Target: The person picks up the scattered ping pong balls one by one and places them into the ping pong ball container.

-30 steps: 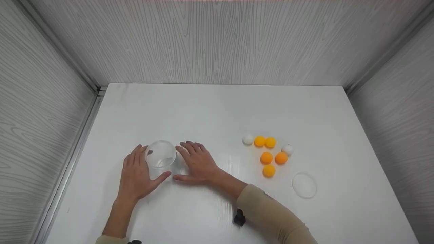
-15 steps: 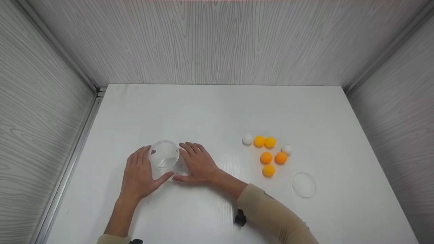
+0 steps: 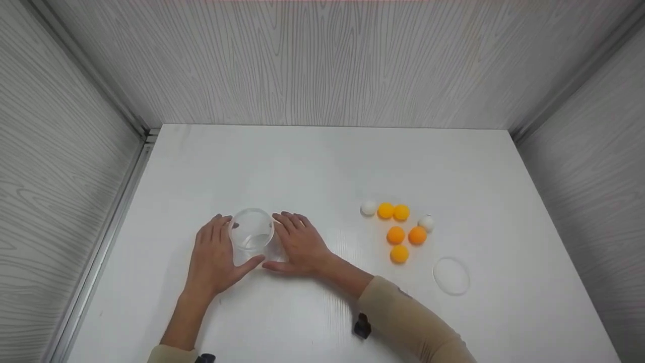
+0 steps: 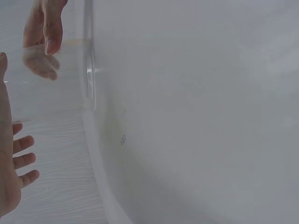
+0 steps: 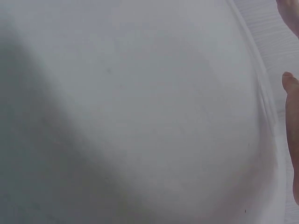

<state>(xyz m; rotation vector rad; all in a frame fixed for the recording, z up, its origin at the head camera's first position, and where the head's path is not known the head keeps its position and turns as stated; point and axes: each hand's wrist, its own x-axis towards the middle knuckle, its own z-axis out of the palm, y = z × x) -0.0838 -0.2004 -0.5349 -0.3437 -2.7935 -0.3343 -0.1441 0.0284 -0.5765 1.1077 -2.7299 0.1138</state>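
A clear, round plastic tub (image 3: 252,241) stands upright on the white table, between both hands. Along its left side lies my left hand (image 3: 214,257), fingers straight at the wall and thumb stretched across the near side. My right hand (image 3: 301,247) flanks it on the right, fingers extended, fingertips close to the rim and thumb pointing at the left thumb. In the left wrist view the transparent wall of the tub (image 4: 56,95) shows between the two hands. Only part of the right hand (image 5: 293,133) appears at the edge of the right wrist view.
Right of the hands, several orange balls (image 3: 395,235) lie grouped with two white balls (image 3: 369,207). A thin clear ring-like disc (image 3: 452,276) lies nearer the front right. Grey wood-grain panels (image 3: 322,65) enclose the table (image 3: 322,166) at the back and sides.
The tub has slid a little to the right, with the left hand moving along beside it. My right hand has shifted slightly right too. The balls and the disc stay put.
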